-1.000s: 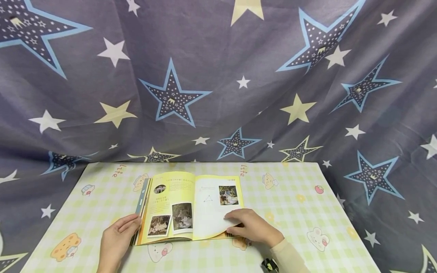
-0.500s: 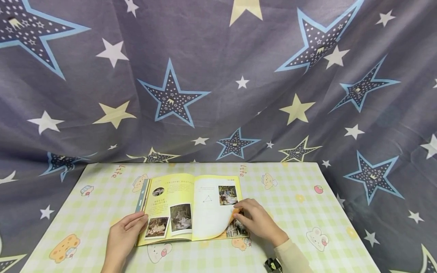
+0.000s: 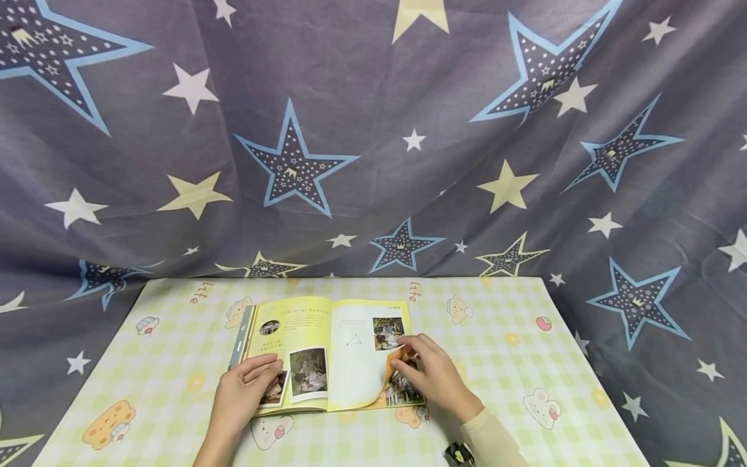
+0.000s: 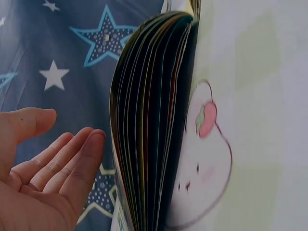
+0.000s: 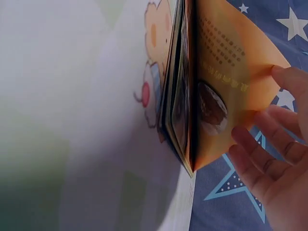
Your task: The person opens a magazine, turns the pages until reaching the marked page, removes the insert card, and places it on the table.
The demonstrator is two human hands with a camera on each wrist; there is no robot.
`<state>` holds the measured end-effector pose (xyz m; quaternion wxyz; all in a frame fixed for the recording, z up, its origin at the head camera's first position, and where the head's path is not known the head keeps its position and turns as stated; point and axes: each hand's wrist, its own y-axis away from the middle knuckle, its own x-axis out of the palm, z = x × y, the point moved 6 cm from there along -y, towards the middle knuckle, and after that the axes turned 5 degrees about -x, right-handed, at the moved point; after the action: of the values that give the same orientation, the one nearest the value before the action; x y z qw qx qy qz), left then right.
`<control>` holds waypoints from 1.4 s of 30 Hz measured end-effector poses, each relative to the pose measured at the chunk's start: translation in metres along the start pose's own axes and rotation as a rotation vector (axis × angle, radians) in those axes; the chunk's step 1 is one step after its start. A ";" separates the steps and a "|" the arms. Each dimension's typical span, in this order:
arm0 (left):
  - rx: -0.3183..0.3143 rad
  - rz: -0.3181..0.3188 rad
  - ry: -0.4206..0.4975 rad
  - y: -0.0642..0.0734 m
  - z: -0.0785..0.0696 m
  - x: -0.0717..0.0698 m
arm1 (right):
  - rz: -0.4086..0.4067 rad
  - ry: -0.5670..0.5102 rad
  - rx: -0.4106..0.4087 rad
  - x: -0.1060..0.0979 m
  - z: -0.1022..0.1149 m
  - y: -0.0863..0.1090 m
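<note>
An illustrated book (image 3: 356, 379) lies spread on the table, with a yellow left page (image 3: 306, 318) and a mostly white right page. My right hand (image 3: 440, 379) pinches the outer edge of the right page and lifts its lower corner. The page's orange back (image 5: 231, 91) shows in the right wrist view, between the thumb and fingers. Over the lower left page, my left hand (image 3: 242, 389) covers part of a small picture. In the left wrist view that hand's fingers are extended, beside the curved stack of pages (image 4: 144, 120); whether they touch the paper I cannot tell.
A green-and-white checked cloth with cartoon prints covers the table (image 3: 525, 363). Behind it and along the right side hangs a dark curtain (image 3: 362, 78) with stars. A black device (image 3: 459, 454) sits at my right wrist.
My left hand has moved from the book's left edge rightward onto the left page. My right hand has taken the right page's edge and raised its corner, uncovering a picture underneath.
</note>
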<state>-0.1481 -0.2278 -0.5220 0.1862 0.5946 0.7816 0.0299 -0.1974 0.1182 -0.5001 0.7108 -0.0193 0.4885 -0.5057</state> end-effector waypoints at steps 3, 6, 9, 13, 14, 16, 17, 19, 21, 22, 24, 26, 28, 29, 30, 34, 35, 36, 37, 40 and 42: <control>0.023 0.014 0.012 -0.001 -0.004 0.006 | -0.011 -0.030 -0.021 0.001 0.003 -0.003; 0.024 0.044 0.062 -0.002 -0.006 0.013 | -0.014 -0.055 -0.032 0.003 0.006 -0.005; 0.018 0.091 0.128 -0.002 -0.008 0.021 | -0.004 -0.075 -0.031 0.005 0.008 -0.006; 0.019 0.128 0.174 -0.001 -0.012 0.033 | 0.014 -0.116 -0.013 0.008 0.010 -0.008; 0.023 0.132 0.175 -0.001 -0.013 0.036 | 0.019 -0.126 -0.008 0.009 0.011 -0.008; 0.027 0.149 0.188 0.001 -0.016 0.042 | 0.026 -0.144 -0.002 0.010 0.012 -0.009; 0.030 0.159 0.188 0.002 -0.018 0.045 | 0.031 -0.146 -0.002 0.010 0.013 -0.009; 0.029 0.182 0.192 0.004 -0.020 0.052 | 0.042 -0.147 -0.008 0.011 0.016 -0.010; 0.027 0.212 0.209 0.006 -0.022 0.060 | 0.058 -0.145 -0.019 0.013 0.019 -0.010; 0.029 0.226 0.213 0.007 -0.024 0.063 | 0.069 -0.140 -0.030 0.014 0.021 -0.010; 0.030 0.253 0.225 0.008 -0.026 0.071 | 0.096 -0.141 -0.041 0.017 0.025 -0.011; 0.032 0.285 0.238 0.010 -0.029 0.080 | 0.123 -0.143 -0.050 0.021 0.029 -0.012; 0.040 0.313 0.239 0.011 -0.030 0.088 | 0.145 -0.146 -0.060 0.024 0.033 -0.013; 0.048 0.326 0.236 0.011 -0.031 0.092 | 0.155 -0.150 -0.062 0.026 0.035 -0.014; 0.056 0.339 0.232 0.011 -0.031 0.095 | 0.163 -0.153 -0.068 0.028 0.037 -0.015; 0.099 0.359 0.202 0.011 -0.032 0.103 | 0.181 -0.173 -0.096 0.033 0.042 -0.017; 0.107 0.358 0.193 0.011 -0.032 0.103 | 0.184 -0.179 -0.099 0.033 0.043 -0.017; 0.109 0.354 0.185 0.011 -0.032 0.103 | 0.184 -0.180 -0.105 0.034 0.044 -0.017; 0.110 0.347 0.176 0.011 -0.031 0.103 | 0.186 -0.185 -0.103 0.033 0.044 -0.017; 0.094 0.323 0.168 0.010 -0.031 0.098 | 0.181 -0.183 -0.088 0.031 0.043 -0.017; 0.071 0.305 0.179 0.010 -0.030 0.092 | 0.170 -0.179 -0.066 0.027 0.040 -0.016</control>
<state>-0.1692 -0.1332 -0.5144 0.0882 0.7073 0.6965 0.0830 -0.1794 0.0716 -0.4891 0.7910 -0.0464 0.4393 -0.4232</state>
